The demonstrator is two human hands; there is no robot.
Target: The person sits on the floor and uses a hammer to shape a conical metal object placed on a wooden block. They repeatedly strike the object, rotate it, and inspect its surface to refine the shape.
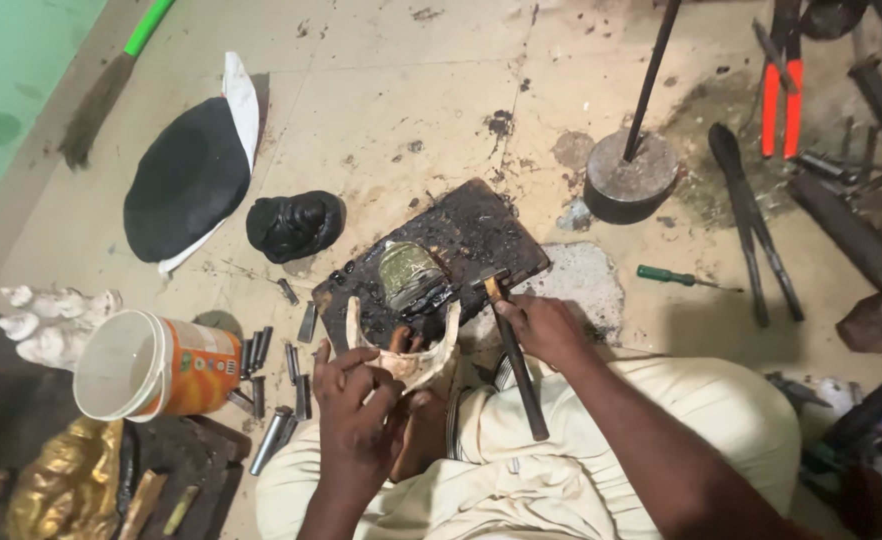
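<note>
The floor (411, 80), pale and stained, is being seen from above across the whole frame. A black rounded cushion with a white edge (189, 178) is lying at the upper left, and a smaller black lump (295, 225) is resting just beside it to the right. A blackened wooden board (481, 235) is lying at the centre of the frame, and a greenish metal piece (408, 275) is being carried on it. A round weight with an upright rod (629, 180) is standing at the upper right, with long black tongs (751, 220) and red-handled cutters (781, 95) lying beyond it. An orange and white bucket (151, 365) is lying on its side at the lower left, near a row of small dark metal punches (261, 360).

A curved, cream-coloured shell-like piece (411, 355) is being held at the near edge of the board, at lower centre, above the person's lap. It is being gripped by the left hand (356, 400), whose fingers (346, 375) are being closed around its lower rim. A hammer (511, 350) is being held by the right hand (541, 330), the fingers being wrapped shut around the dark handle, with the head lying on the board. A green-handled screwdriver (683, 278) is lying to the right.
</note>
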